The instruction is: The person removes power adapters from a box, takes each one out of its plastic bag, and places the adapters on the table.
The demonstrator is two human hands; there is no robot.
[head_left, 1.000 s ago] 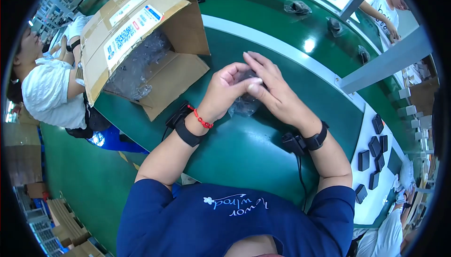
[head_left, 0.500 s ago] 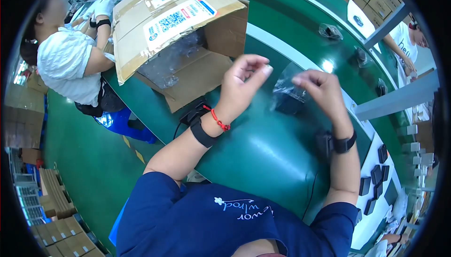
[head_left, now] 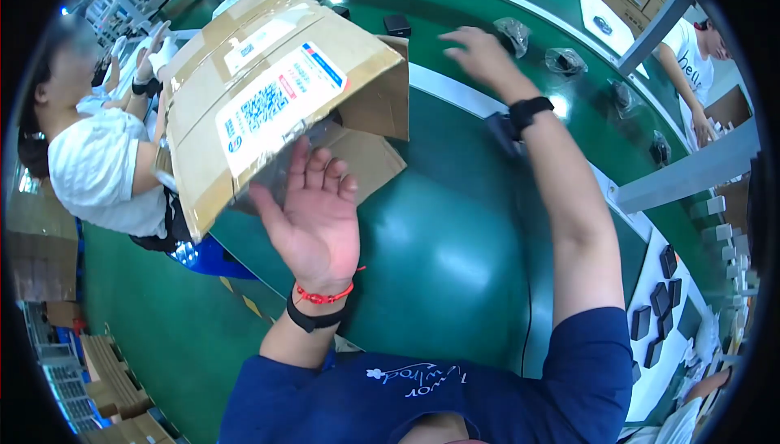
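My left hand (head_left: pixel 321 216) is palm up with its fingers apart, at the mouth of a large cardboard box (head_left: pixel 203 95). Nothing lies in its palm; the fingertips reach to the clear plastic inside the box. Reaching far forward, my right hand (head_left: pixel 486 60) is over the green conveyor belt, fingers stretched out and holding nothing I can see. Just beyond it lies a black item in a clear plastic bag (head_left: pixel 512 35). A small black box (head_left: pixel 396 25) sits on the belt left of this hand.
More bagged black items (head_left: pixel 566 60) lie along the belt. Several black blocks (head_left: pixel 652 306) rest on a white board at the right. A grey metal post (head_left: pixel 691 164) crosses at the right. One co-worker (head_left: pixel 106 151) sits at the left, another (head_left: pixel 691 62) works across the belt.
The bagged black item has gone from between my hands to the belt. My right hand has moved forward, the left back and turned palm up. The cardboard box has shifted left and nearer.
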